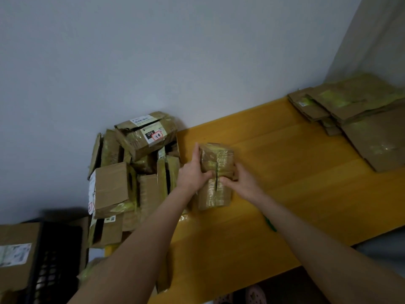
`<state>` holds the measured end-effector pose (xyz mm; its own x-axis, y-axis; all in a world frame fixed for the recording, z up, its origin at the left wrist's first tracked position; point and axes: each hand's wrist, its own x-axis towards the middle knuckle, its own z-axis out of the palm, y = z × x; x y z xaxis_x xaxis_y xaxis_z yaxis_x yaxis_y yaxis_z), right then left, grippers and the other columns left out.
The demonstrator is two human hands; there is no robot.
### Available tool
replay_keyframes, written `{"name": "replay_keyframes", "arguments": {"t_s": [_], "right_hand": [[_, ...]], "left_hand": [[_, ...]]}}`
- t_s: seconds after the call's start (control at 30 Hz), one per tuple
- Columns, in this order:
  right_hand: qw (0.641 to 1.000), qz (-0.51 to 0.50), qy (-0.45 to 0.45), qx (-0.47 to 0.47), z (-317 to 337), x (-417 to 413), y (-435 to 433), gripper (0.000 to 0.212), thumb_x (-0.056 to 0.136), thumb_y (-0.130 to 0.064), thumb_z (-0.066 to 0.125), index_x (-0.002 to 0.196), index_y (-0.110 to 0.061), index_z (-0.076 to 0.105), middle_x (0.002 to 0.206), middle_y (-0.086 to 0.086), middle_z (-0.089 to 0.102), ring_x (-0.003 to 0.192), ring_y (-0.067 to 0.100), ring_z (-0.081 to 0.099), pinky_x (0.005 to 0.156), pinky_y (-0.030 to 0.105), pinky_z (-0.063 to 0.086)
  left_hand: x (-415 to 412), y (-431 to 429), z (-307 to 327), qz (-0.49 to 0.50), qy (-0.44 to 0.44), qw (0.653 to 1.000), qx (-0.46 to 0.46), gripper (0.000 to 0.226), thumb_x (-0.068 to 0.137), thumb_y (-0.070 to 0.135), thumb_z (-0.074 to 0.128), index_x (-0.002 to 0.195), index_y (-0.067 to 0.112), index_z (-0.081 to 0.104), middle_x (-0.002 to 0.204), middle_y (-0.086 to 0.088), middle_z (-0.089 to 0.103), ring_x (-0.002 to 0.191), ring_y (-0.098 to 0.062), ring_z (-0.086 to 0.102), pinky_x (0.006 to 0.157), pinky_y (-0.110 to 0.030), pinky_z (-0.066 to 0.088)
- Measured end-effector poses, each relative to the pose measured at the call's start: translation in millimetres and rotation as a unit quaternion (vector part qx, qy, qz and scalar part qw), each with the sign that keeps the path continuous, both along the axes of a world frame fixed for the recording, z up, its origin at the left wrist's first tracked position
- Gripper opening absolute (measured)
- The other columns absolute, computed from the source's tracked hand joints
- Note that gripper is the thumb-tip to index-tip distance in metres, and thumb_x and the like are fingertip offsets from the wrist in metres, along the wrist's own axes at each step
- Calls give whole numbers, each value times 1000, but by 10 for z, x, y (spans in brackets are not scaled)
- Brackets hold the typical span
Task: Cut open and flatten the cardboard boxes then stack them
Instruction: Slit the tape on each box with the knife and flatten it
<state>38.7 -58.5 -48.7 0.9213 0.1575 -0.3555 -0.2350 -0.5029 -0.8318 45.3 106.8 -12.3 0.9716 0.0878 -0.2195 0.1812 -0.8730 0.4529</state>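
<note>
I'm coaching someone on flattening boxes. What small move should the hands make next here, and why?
Probably pull the thumbs apart: the left hand and right hand hold the box either side of the slit in its taped top, so spreading should open it.

Yellow wooden table [295, 183] running along the pale grey wall [175, 51] I am facing, black slatted crate [54, 260] standing at my lower left, small green item [270, 224] lying on the tabletop, pink perforated slippers [255, 294] showing beneath the table's near edge.
</note>
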Motion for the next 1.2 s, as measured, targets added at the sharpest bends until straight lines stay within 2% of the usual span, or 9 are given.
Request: {"name": "replay_keyframes", "arguments": {"t_s": [0.23, 0.37, 0.5, 0.7, 0.8, 0.87, 1.0, 1.13, 1.2], "right_hand": [[997, -69, 8, -42, -89, 84, 171, 45, 87, -35, 67, 126, -18, 51, 118, 4, 63, 108, 27, 59, 90, 43, 50], [994, -94, 1, -53, -64, 7, 149, 40, 86, -35, 69, 118, -16, 56, 114, 5, 65, 106, 27, 61, 85, 36, 49], [990, -99, 4, -97, 45, -101, 76, 37, 86, -38, 67, 115, -15, 58, 110, 6, 66, 103, 28, 61, 72, 29, 40], [994, -98, -15, -45, 325, -65, -35, 50, 86, -31, 69, 127, -13, 47, 121, 8, 62, 112, 29, 57, 86, 31, 44], [995, -93, -15, -35, 491, -16, -70, 74, 83, -46, 68, 140, -12, 35, 130, 9, 56, 118, 30, 54, 97, 41, 46], [994, -98, -4, -49, 582, -2, -85, 83, 73, -52, 74, 135, -12, 37, 125, 6, 57, 115, 29, 56, 94, 43, 48], [987, -116, -10, -115, 732, 8, -152, 82, 71, -41, 77, 134, -9, 36, 113, 5, 59, 101, 26, 61, 84, 40, 54], [995, -80, 4, -66, 818, 37, -210, 81, 86, -23, 66, 146, 0, 17, 115, 12, 54, 100, 28, 59, 75, 35, 55], [996, -64, 2, -57, 840, 43, -239, 70, 90, -21, 60, 145, -1, 22, 122, 15, 53, 105, 30, 59, 80, 39, 57]], "left_hand": [[26, -7, -67, 1, 36, 999, 12, 73, 87, 51, 61, 147, 26, 28, 126, -5, 63, 111, -29, 61, 91, -39, 49], [33, -95, -8, -20, 33, 998, 44, 64, 88, 43, 62, 141, 19, 36, 118, -8, 64, 108, -31, 61, 90, -41, 50], [-53, -230, 122, -24, 9, 997, 76, 38, 93, 32, 59, 123, 12, 51, 107, -9, 65, 100, -29, 63, 81, -37, 52], [-118, -301, 315, 9, -48, 995, 86, 13, 95, 15, 52, 103, 8, 60, 90, -8, 66, 83, -26, 66, 73, -37, 58], [-146, -357, 424, 18, -78, 994, 80, 13, 96, 17, 51, 102, 9, 60, 88, -7, 65, 80, -25, 66, 71, -39, 58], [-154, -430, 503, 2, -96, 992, 80, 14, 96, 18, 52, 104, 9, 59, 90, -8, 66, 83, -26, 66, 73, -40, 58], [-156, -524, 645, -22, -121, 990, 75, 19, 94, 22, 56, 110, 12, 60, 91, -4, 65, 83, -22, 66, 72, -35, 58], [-104, -477, 741, -35, -136, 986, 95, 18, 95, 24, 56, 107, 14, 63, 92, -2, 66, 84, -17, 63, 65, -23, 48], [-79, -444, 796, -45, -142, 983, 107, 17, 95, 25, 55, 106, 14, 63, 94, -2, 66, 85, -17, 62, 65, -22, 43]]}}
